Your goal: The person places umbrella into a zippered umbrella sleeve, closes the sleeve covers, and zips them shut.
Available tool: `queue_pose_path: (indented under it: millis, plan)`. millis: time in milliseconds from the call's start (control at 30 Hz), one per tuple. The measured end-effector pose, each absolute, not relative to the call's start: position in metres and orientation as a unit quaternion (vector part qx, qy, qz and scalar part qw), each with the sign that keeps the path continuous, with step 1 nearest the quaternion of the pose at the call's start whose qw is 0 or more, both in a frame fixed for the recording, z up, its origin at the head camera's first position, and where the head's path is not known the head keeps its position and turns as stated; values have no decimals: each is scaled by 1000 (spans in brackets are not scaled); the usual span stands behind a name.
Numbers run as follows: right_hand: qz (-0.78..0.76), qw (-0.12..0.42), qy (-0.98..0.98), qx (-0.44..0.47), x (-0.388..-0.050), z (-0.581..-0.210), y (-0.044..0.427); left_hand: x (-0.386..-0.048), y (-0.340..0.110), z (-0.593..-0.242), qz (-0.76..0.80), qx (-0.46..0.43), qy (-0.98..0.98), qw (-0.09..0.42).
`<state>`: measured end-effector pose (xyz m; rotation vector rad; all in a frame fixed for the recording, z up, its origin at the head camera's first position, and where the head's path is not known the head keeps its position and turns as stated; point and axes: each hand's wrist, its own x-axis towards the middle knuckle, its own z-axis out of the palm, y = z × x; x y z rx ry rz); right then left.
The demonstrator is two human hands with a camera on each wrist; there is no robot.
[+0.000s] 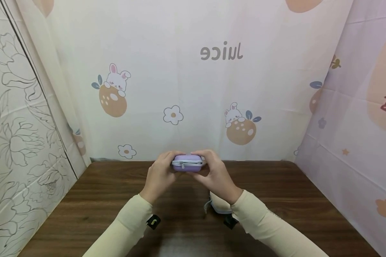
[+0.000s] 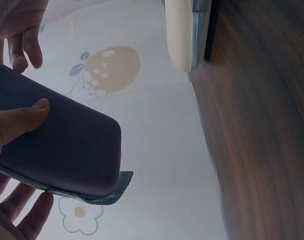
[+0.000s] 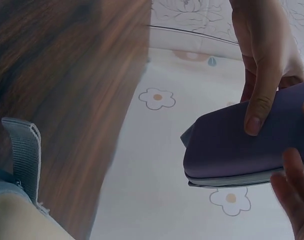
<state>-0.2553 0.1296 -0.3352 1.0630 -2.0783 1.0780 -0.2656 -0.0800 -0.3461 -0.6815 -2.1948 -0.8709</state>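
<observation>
A small lavender zippered case [image 1: 187, 167] is held up above the far edge of the table, its pale zipper and pull facing me. My left hand [image 1: 160, 175] grips its left end, the thumb [image 2: 26, 120] lying on the smooth lavender face in the left wrist view. At the other end, my right hand [image 1: 213, 173] holds the case between thumb and fingers. In the right wrist view the case [image 3: 232, 145] looks closed along the visible zipper side. Its contents cannot be seen.
A cream case [image 1: 220, 204] with a grey zipper edge and strap [image 1: 207, 205] lies on the brown wooden table [image 1: 115, 192], partly hidden under my right wrist. Printed curtains [image 1: 186, 82] hang behind the table and along both sides.
</observation>
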Motion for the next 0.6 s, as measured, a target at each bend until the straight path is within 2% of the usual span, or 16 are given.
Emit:
queue_pose_path:
  millis: [600]
  plan:
    - [360,390,-736,419,-255,-336,135,-267,-82,-352,-328,-222,-845,358]
